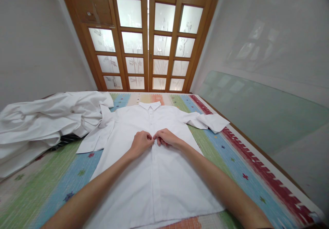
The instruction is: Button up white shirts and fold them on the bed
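Note:
A white collared shirt (pixel 128 184) lies spread face up, its collar at the far end and its sleeves out to both sides. My left hand (pixel 142 142) and my right hand (pixel 166 137) meet over the front placket, about mid-chest. The fingertips of both hands pinch the placket's edge and nearly touch one another. Whether a button sits between them is hidden by the fingers. Above the hands the placket runs up to the collar; below, it lies straight down to the hem.
A heap of white garments (pixel 51 116) lies at the left, with a dark striped cloth (pixel 69 139) under it. Beneath everything is a colourful striped sheet (pixel 74 184). A pale green glass panel (pixel 267 109) leans on the right wall. Wooden glazed doors (pixel 147 40) stand beyond.

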